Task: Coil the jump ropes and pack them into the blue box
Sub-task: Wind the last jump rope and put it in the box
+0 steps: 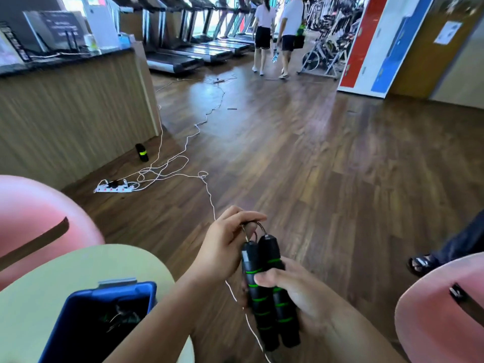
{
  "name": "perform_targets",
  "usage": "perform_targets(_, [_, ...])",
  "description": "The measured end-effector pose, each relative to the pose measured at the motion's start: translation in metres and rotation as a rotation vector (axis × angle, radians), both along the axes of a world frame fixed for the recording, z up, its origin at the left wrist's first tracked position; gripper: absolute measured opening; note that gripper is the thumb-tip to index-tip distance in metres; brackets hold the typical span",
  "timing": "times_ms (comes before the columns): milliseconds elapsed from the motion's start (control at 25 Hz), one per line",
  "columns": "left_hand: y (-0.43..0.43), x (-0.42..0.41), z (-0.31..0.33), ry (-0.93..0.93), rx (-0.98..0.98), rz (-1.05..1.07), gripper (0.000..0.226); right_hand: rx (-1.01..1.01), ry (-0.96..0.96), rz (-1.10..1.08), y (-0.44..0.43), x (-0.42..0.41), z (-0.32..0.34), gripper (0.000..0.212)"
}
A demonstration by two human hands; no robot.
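A: Hands?
B: Right hand (301,292) wrapped round two jump rope handles (269,292), black foam with green rings, held side by side, tops tilted away. Fingers curled tight round both.
A: Left?
B: Left hand (222,247) just above the handle tops. Thumb and fingertips pinch the short wire loops (258,226) coming out of the handles.
A: Rest of the rope?
B: A thin pale cord (209,197) runs over the wood floor (314,166), passes behind the left hand and drops below the handles. Cannot tell whether it is the rope or a lead from the power strip (115,187).
A: Box?
B: Blue box (78,323), open, on the pale round table (39,284), lower left, beside the left forearm. Dark tangle with green flecks inside; too blurred to name.
A: Surroundings?
B: Pink chair (39,213) at left, a second pink seat (442,310) at right. Wooden counter (73,100) at left, black cylinder (142,152) with a green band at its foot. Treadmills (183,48) at the back, two people (277,30) seen from behind near them. A sandalled foot (421,263) at the right edge.
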State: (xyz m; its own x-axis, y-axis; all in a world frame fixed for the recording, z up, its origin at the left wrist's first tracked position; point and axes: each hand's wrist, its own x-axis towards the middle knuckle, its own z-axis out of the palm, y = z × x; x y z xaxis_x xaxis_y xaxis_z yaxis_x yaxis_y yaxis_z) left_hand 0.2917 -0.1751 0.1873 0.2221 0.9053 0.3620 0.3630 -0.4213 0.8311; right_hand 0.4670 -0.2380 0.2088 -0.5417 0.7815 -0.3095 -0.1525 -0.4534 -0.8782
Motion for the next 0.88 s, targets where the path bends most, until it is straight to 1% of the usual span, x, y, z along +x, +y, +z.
perform_targets(80, [0.035, -0.003, -0.003, -0.024, 0.030, 0.036, 0.021, -0.047, 0.008, 0.027, 0.026, -0.002, 0.001, 0.032])
perform_targets(200, [0.084, -0.015, -0.004, -0.008, 0.076, 0.091, 0.018, -0.087, 0.009, 0.068, 0.064, -0.007, 0.006, 0.039])
perform_targets(280, [0.112, -0.022, -0.003, 0.034, 0.095, 0.085, 0.013, -0.113, 0.052, 0.038, 0.090, -0.014, 0.010, 0.042])
perform_targets(360, [0.136, -0.026, -0.002, 0.083, 0.055, 0.073, 0.012, -0.131, 0.086, 0.010, 0.116, -0.023, 0.014, 0.041])
perform_targets(400, [0.146, -0.028, -0.002, 0.081, -0.004, 0.067, 0.011, -0.134, 0.098, 0.005, 0.128, -0.026, 0.016, 0.039])
perform_targets(480, [0.165, -0.031, -0.002, -0.003, -0.160, 0.042, 0.013, -0.138, 0.113, 0.022, 0.155, -0.032, 0.017, 0.035])
perform_targets(560, [0.182, -0.036, -0.003, -0.089, -0.257, 0.027, 0.016, -0.131, 0.095, 0.045, 0.181, -0.037, 0.014, 0.034])
perform_targets(720, [0.217, -0.046, -0.003, -0.229, -0.314, 0.096, 0.012, -0.185, 0.095, 0.124, 0.242, -0.045, 0.000, 0.050])
perform_targets(800, [0.237, -0.051, -0.003, -0.270, -0.299, 0.199, 0.007, -0.213, 0.112, 0.162, 0.280, -0.048, -0.003, 0.057])
perform_targets(880, [0.257, -0.055, -0.003, -0.324, -0.293, 0.290, 0.012, -0.214, 0.123, 0.225, 0.319, -0.052, -0.002, 0.058])
